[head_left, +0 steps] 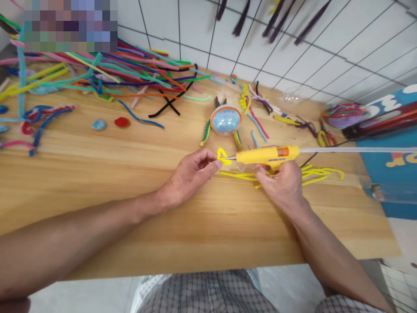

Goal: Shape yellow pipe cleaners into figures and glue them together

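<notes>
"What's nearest?"

"A grey checked cloth garment (208, 293), then the pale wooden surface (208, 237)."

"And the hands?"

"The left hand (195, 174) has its grip pinched on a bent bright-yellow fuzzy strip (222, 152), just above the surface. The right hand (284, 182) has its grip wrapped round a yellow plastic glue gun (260, 155), metal nozzle at the strip; whether they touch, I can't tell."

"Beyond?"

"Loose yellow fuzzy strips (239, 175) lie behind the right hand. Farther, a clear rounded plastic piece with an orange rim (226, 121) overlaps green-and-yellow-handled pliers (205, 134). Back left, multicoloured fuzzy strips (156, 74) lie heaped."
</notes>
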`<state>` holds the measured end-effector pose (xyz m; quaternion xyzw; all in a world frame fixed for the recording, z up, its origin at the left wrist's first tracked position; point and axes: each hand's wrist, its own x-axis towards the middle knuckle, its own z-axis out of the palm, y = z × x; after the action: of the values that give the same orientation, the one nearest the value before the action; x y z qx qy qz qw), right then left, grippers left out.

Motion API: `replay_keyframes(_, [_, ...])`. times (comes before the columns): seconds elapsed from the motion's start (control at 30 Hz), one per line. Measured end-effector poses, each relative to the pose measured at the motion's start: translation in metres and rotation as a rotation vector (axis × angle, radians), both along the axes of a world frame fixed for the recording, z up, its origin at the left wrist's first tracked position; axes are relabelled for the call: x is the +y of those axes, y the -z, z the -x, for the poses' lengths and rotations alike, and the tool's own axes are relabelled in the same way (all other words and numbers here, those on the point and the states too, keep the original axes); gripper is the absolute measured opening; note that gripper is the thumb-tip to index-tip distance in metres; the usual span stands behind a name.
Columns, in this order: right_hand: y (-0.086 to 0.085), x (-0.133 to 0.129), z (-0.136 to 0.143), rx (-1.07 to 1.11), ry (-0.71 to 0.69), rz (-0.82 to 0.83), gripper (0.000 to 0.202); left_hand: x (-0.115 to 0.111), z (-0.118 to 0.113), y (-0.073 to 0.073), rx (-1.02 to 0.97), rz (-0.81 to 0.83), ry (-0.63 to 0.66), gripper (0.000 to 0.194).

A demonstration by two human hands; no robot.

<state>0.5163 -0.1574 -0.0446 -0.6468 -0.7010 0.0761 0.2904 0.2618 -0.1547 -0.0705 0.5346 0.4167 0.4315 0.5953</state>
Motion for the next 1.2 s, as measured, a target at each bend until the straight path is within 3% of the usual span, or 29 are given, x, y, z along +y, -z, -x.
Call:
replay_keyframes(0.37, [0.0073,-0.0015,0.0057,0.072,0.047,-0.044,0.033,-0.0001,-0.0005,0.0028,0.049,-0.037,0.005,0.024])
replay_keyframes(0.63, [0.0059,-0.0001,0.003,0.017,0.012,-0.06,0.018,0.0004,-0.0002,0.0031,0.071,-0.028,0.002,0.024])
replay_keyframes(0.93, [0.007,-0.0002,0.0011,-0.002,0.081,-0.011,0.016,0.0,-0.0006,-0.0003,0.066,-0.017,-0.001,0.021])
replay_keyframes(1.2, [0.0067,0.0011,0.0011,-0.009,0.047,-0.027,0.013,0.0,-0.0011,0.0021,0.012,-0.008,0.005,0.019])
